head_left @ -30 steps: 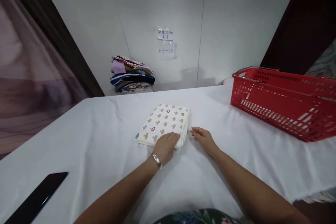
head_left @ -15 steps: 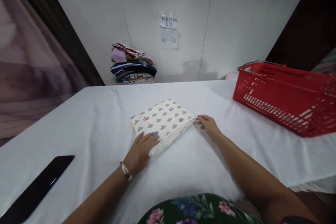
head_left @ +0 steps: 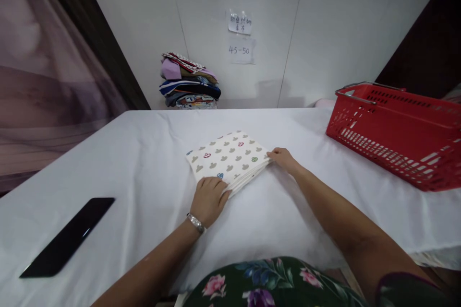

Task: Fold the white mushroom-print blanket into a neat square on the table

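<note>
A folded white cloth [head_left: 226, 158] printed with small grey, red, green and blue shapes lies on the white table [head_left: 144, 153], turned like a diamond. My left hand [head_left: 210, 197], with a metal watch at the wrist, grips the cloth's near corner with curled fingers. My right hand [head_left: 284, 158] pinches the cloth's right corner.
A red plastic basket [head_left: 396, 129] with metal handles stands at the right. A black phone [head_left: 68, 236] lies at the near left. A stack of folded clothes [head_left: 189, 81] rests against the back wall under two paper notes [head_left: 240, 36]. A curtain hangs at the left.
The cloth has been rotated to a diamond angle. My left hand moved to its near corner and my right hand came onto its right corner. The camera shifted slightly.
</note>
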Action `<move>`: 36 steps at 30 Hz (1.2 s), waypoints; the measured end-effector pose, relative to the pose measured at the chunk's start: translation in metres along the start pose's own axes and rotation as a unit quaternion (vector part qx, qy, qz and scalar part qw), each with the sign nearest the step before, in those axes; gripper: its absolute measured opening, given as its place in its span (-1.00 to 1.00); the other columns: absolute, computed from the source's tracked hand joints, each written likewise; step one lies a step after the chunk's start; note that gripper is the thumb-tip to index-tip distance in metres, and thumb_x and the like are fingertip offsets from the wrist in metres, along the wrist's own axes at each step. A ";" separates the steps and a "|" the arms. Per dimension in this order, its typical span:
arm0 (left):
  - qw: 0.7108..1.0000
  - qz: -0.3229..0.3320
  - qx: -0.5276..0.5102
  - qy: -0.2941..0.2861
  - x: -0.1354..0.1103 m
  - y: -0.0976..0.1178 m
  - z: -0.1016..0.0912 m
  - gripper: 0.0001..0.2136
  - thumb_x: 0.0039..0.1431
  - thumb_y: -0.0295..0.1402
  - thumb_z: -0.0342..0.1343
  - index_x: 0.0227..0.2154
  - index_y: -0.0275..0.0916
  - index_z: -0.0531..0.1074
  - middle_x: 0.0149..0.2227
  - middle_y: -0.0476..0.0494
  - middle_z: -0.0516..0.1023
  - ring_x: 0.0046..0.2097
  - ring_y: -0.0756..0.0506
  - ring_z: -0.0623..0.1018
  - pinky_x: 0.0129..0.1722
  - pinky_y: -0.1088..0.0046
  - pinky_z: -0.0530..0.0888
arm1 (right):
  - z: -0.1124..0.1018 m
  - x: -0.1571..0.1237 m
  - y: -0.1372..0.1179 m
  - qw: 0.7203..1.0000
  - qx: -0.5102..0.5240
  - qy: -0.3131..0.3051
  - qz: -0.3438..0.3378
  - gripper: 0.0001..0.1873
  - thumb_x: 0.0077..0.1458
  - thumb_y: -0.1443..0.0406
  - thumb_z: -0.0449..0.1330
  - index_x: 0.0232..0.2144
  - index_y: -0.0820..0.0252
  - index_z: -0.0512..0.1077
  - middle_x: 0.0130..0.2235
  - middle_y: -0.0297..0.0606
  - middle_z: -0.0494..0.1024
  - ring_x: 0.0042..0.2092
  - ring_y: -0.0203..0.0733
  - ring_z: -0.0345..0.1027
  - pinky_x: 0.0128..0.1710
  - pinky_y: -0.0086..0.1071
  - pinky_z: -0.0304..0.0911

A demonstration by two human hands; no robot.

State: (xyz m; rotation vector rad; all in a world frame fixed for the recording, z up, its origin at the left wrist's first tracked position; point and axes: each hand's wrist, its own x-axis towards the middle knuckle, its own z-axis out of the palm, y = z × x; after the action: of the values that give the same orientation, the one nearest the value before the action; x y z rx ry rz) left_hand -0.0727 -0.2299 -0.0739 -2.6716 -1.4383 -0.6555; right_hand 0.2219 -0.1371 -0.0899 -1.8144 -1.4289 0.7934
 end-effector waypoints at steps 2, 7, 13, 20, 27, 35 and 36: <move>1.000 0.006 0.012 -0.002 0.001 0.001 0.001 -0.82 0.19 -0.29 -0.07 -0.35 -0.21 0.42 -0.27 -0.16 0.47 -0.17 -0.16 0.41 -0.12 0.22 0.28 | 0.001 0.004 0.003 1.000 -0.021 0.007 -0.010 -0.71 -0.08 0.10 0.12 -0.61 0.21 0.35 -0.59 -0.38 0.34 -0.52 -0.35 0.13 -0.51 -0.45 0.00; 0.999 0.018 0.028 -0.005 0.001 0.003 -0.001 -0.84 0.20 -0.35 -0.07 -0.38 -0.23 0.40 -0.29 -0.15 0.46 -0.18 -0.15 0.39 -0.14 0.23 0.28 | 0.005 0.005 0.008 0.996 -0.078 0.009 -0.034 -0.73 -0.08 0.12 0.12 -0.63 0.18 0.35 -0.55 -0.35 0.40 -0.46 -0.29 0.21 -0.46 -0.44 0.00; 0.999 0.022 0.026 0.001 0.000 0.007 -0.002 -0.85 0.19 -0.39 -0.06 -0.41 -0.24 0.39 -0.32 -0.14 0.45 -0.21 -0.13 0.38 -0.13 0.23 0.28 | 0.006 -0.004 0.004 0.991 -0.119 0.022 -0.051 -0.68 0.03 0.09 0.00 -0.56 0.16 0.36 -0.49 -0.33 0.42 -0.43 -0.27 0.23 -0.45 -0.44 0.02; 0.993 -0.035 -0.093 0.064 -0.009 -0.007 -0.001 -0.83 0.19 -0.33 -0.05 -0.37 -0.18 0.44 -0.25 -0.12 0.46 -0.13 -0.11 0.42 -0.08 0.25 0.33 | 0.006 -0.001 0.000 0.986 -0.154 -0.001 -0.060 -0.78 -0.02 0.19 0.05 -0.44 0.16 0.44 -0.39 -0.27 0.50 -0.35 -0.22 0.30 -0.36 -0.41 0.09; 0.850 -0.392 -0.327 0.127 -0.011 -0.041 0.007 -0.54 0.07 -0.20 0.07 0.02 -0.27 0.23 0.03 -0.29 0.36 -0.08 -0.16 0.48 -0.20 0.28 0.50 | 0.010 0.009 -0.002 0.985 -0.155 -0.015 -0.071 -0.52 0.05 0.03 -0.01 -0.14 0.21 0.43 -0.16 -0.15 0.49 -0.16 -0.11 0.34 -0.20 -0.36 0.15; 0.785 -0.453 -0.398 0.141 0.021 -0.051 0.019 -0.42 -0.10 -0.41 0.23 0.05 -0.28 0.24 -0.02 -0.22 0.43 -0.07 -0.14 0.48 -0.04 0.23 0.44 | 0.006 0.006 -0.001 0.989 -0.134 -0.026 -0.062 -0.63 0.02 0.15 0.04 -0.15 0.17 0.42 -0.34 -0.27 0.51 -0.32 -0.20 0.36 -0.34 -0.40 0.17; 0.792 -0.439 -0.399 0.145 0.027 -0.054 0.023 -0.43 -0.10 -0.42 0.22 0.04 -0.27 0.24 -0.01 -0.20 0.42 -0.06 -0.14 0.47 -0.02 0.22 0.43 | 0.002 0.004 0.002 0.990 -0.131 -0.020 -0.054 -0.62 0.01 0.16 0.05 -0.14 0.18 0.40 -0.36 -0.28 0.50 -0.34 -0.21 0.35 -0.36 -0.41 0.17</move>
State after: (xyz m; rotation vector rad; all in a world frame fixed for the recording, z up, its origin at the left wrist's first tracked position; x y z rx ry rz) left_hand -0.0949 -0.1722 -0.0934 -1.8793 -2.7178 -2.0037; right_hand 0.2219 -0.1335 -0.0927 -1.9040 -1.7079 0.6120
